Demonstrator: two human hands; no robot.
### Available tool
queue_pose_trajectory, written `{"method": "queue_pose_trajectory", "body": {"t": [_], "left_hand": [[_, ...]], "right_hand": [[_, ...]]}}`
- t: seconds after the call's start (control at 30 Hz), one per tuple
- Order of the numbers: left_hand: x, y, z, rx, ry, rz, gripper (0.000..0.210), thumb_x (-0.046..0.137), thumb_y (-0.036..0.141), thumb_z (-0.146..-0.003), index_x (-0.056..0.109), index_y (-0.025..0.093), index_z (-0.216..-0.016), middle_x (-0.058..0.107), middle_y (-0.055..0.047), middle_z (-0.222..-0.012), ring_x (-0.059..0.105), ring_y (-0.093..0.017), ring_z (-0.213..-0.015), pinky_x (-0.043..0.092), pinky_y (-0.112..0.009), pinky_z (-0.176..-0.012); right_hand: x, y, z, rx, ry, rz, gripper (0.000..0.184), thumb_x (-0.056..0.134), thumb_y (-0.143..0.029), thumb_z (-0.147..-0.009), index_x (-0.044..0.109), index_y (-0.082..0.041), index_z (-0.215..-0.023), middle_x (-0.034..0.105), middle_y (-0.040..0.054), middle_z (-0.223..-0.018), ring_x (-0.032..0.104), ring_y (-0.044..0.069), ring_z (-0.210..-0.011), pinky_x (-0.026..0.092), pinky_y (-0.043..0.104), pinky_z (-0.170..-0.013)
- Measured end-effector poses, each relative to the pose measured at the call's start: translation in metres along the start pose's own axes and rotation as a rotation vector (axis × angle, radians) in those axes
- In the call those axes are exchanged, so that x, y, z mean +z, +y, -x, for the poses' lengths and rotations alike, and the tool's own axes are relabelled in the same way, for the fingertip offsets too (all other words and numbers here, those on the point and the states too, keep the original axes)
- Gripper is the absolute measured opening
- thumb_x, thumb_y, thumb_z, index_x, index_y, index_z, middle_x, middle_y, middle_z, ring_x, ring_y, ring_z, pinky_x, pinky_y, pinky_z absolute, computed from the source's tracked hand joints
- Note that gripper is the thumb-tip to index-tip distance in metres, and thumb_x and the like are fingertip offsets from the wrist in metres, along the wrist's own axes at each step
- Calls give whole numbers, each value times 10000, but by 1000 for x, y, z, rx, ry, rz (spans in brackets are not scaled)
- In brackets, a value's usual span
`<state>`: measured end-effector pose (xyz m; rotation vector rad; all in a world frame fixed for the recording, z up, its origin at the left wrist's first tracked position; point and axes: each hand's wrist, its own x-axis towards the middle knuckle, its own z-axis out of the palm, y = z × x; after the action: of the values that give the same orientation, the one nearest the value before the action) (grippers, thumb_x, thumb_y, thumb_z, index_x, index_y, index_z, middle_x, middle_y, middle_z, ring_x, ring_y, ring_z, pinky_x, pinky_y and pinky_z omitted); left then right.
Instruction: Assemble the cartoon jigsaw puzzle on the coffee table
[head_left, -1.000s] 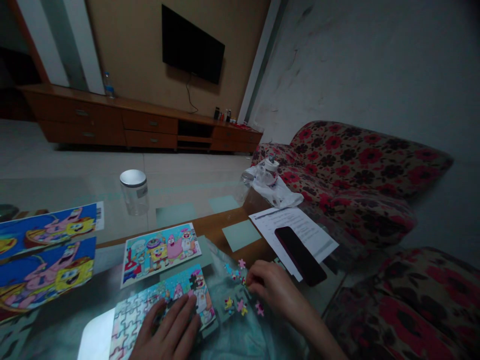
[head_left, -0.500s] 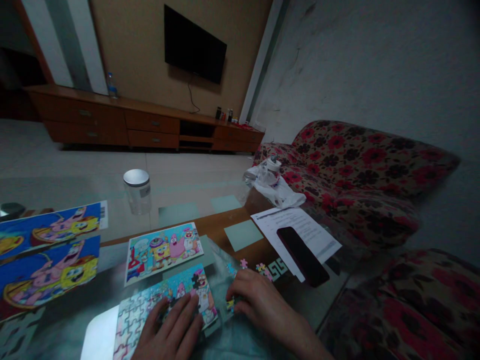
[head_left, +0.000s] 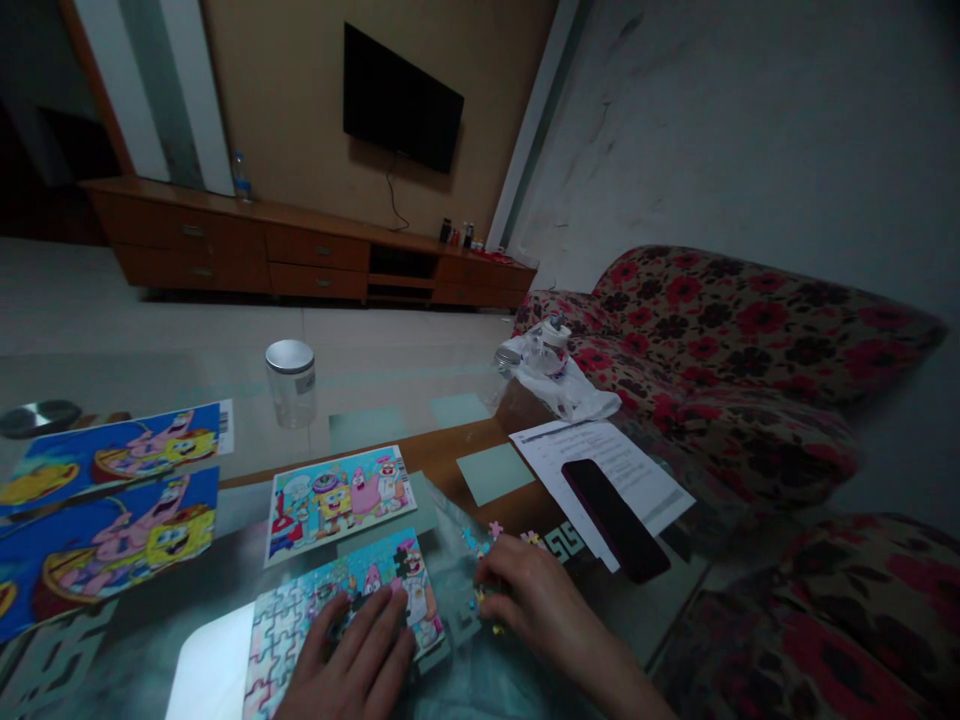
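A partly assembled cartoon jigsaw puzzle (head_left: 281,625) lies on its white backing, with a dark gap near its upper right corner. My left hand (head_left: 360,650) rests flat over the middle of it, fingers spread, hiding part of the picture. To the right, my right hand (head_left: 536,600) is low over a small heap of loose pieces, thumb and forefinger bent around a small puzzle piece (head_left: 478,597); its shape is mostly hidden. Several other pieces, among them a pink puzzle piece (head_left: 496,530), lie beyond the knuckles. A matching picture card (head_left: 341,500) lies just behind the puzzle.
Two blue cartoon sheets (head_left: 112,560) lie at the left. Behind them are a metal lid (head_left: 39,418) and a clear jar (head_left: 291,390) with a silver lid. Printed papers (head_left: 645,490), a black phone (head_left: 615,520) and a white plastic bag (head_left: 574,392) occupy the right, near a flowered sofa (head_left: 712,320).
The view has turned slightly left, so everything sits farther right. My right hand has shifted a little among the loose pieces; my left hand stays on the puzzle.
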<state>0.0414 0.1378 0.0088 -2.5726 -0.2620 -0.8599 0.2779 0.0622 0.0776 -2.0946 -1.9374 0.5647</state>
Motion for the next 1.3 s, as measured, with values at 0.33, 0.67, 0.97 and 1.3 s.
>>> {"method": "queue_pose_trajectory", "body": {"t": [0.33,0.67,0.97,1.3], "left_hand": [[-8,-1,-8,-6,27,-20,346,503,546,-865,654,242,-928,706,-32,-1004,535,-220,-996,298,-402,-867],[-9,-3,-10,7,10,-15,360,518,560,-857,660,236,-923,707,-45,-998,523,-238,-994,290,-411,-860],[-4,-1,1,3,-26,-12,380,496,571,-868,643,244,-996,687,-35,-1075,543,-228,-1032,303,-410,-879],[-5,-1,4,14,-102,-40,435,423,603,-898,622,252,-1060,672,-25,-1151,582,-209,-1060,373,-395,-856]], "right_hand": [[5,-9,-1,65,-31,-14,233,619,-13,-660,639,-184,-818,663,5,-834,587,166,-771,378,241,-668],[-1,-3,-7,31,34,-239,169,527,-100,-785,679,-170,-758,700,36,-746,641,189,-753,417,279,-719],[14,9,-17,210,-69,-778,64,529,-213,-777,575,-173,-796,630,-19,-600,614,144,-533,448,239,-518],[12,-3,-30,155,0,-734,146,570,-91,-734,628,-162,-848,623,-31,-640,647,146,-598,459,237,-573]]}}
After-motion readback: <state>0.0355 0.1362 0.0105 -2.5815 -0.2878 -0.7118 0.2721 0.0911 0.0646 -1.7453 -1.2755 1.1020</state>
